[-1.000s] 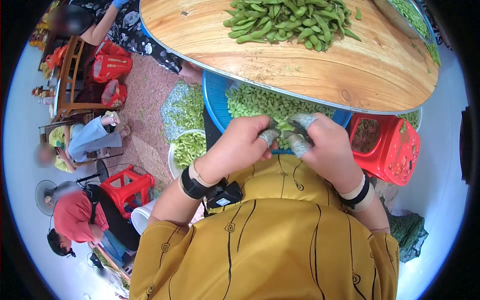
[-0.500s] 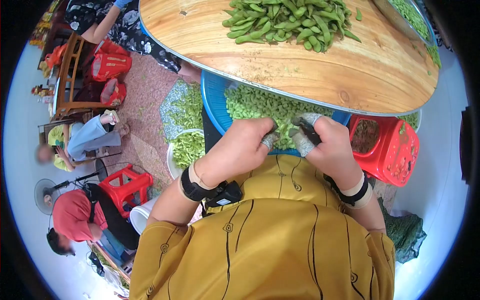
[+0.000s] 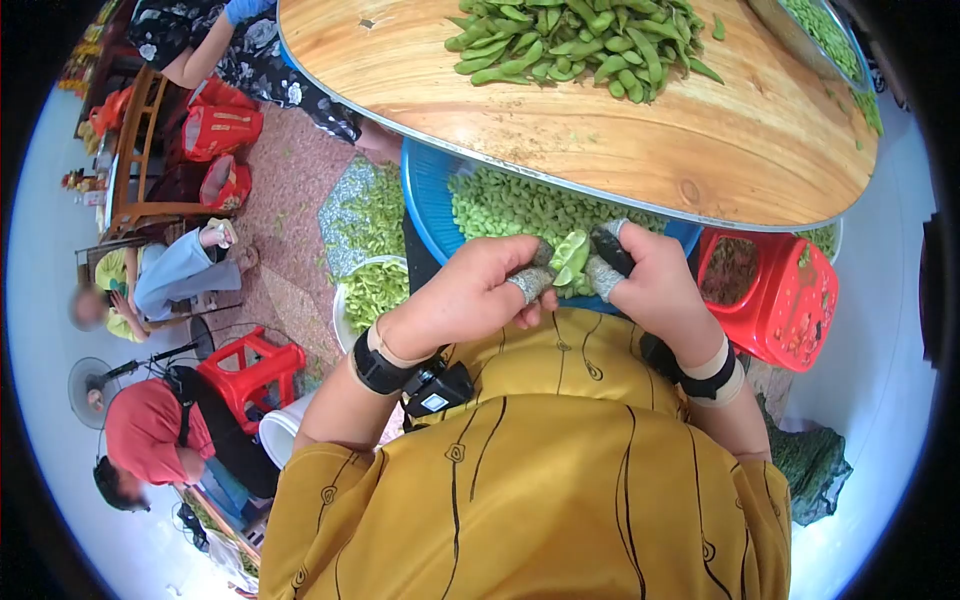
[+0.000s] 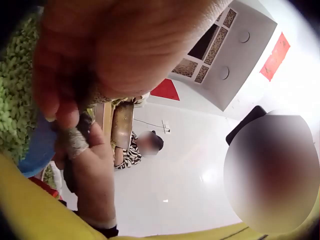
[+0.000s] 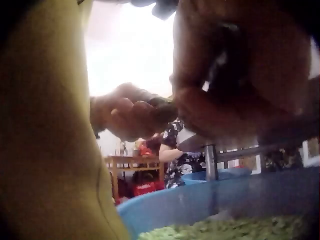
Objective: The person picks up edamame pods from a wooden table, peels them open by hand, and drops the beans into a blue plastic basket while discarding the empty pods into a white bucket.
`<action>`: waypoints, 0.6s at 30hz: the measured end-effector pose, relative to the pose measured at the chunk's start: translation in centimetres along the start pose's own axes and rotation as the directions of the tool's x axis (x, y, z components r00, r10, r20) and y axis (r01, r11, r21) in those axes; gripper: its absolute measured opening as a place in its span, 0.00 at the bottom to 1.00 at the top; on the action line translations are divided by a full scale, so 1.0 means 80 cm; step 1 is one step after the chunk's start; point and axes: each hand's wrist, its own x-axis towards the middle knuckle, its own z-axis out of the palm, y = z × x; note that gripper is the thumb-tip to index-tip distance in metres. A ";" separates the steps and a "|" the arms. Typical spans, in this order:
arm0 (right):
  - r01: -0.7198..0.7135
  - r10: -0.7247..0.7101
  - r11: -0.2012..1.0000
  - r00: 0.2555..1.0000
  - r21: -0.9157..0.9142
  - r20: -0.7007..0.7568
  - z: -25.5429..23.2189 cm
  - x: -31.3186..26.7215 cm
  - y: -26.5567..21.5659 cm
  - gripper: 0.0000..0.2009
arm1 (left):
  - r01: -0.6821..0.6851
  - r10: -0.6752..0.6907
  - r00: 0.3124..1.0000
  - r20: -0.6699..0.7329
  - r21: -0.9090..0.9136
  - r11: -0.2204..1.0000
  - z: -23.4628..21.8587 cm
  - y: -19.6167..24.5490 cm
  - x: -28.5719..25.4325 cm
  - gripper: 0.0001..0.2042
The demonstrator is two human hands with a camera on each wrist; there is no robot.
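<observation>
A split green soybean pod (image 3: 571, 258), pale beans showing inside, lies between both hands' fingertips in the head view. My left hand (image 3: 480, 288) pinches its left end between wrapped thumb and finger. On the other side my right hand (image 3: 665, 292) has thumb and finger curled at the pod's right edge. Grey tape and dark wrapping cover the fingertips. Right below is a blue basin (image 3: 425, 205) holding many shelled beans (image 3: 500, 205). In the right wrist view, the left hand (image 5: 131, 112) meets the shadowed right hand.
Above the basin juts a wooden tabletop (image 3: 400, 60) with a heap of unshelled pods (image 3: 590, 45) and a metal bowl (image 3: 835, 50). A red stool (image 3: 790, 300) stands right of the basin. To its left is a white bucket (image 3: 345, 320) of green pods. Several people sit nearby.
The fingertips came together over the basin, then drew slightly apart. The pod, mostly hidden before, now shows split between them. My left wrist has turned a little.
</observation>
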 end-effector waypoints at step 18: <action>0.227 -0.206 0.967 0.963 -0.112 0.177 0.018 0.013 -0.020 0.12 | -0.111 0.111 0.994 0.025 0.420 0.901 -0.010 -0.006 -0.011 0.05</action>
